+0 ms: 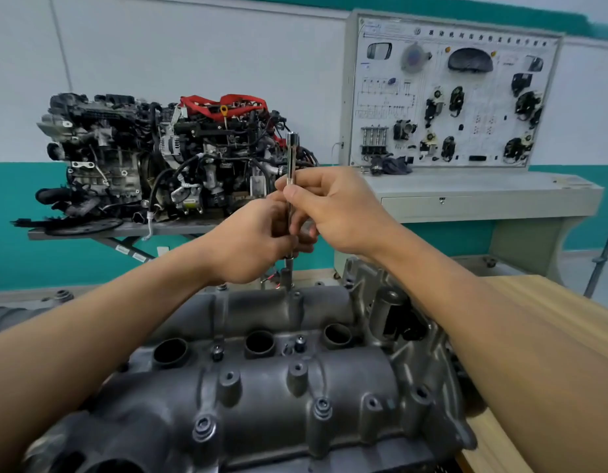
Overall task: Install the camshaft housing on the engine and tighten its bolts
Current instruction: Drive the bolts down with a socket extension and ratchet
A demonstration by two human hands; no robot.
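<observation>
My left hand [251,244] curls round the lower part of an upright chrome extension bar [291,155], and my right hand [333,209] pinches it higher up. Its lower end stands on the far edge of the grey camshaft housing [261,404] below my arms. The training board's [456,97] header is too blurred to read.

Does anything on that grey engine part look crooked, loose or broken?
Nothing looks broken or spilled. On the grey cast-metal camshaft housing, two small dark bolts between the round holes stand proud, apparently not yet screwed down. The slim chrome extension bar stands upright.
</observation>
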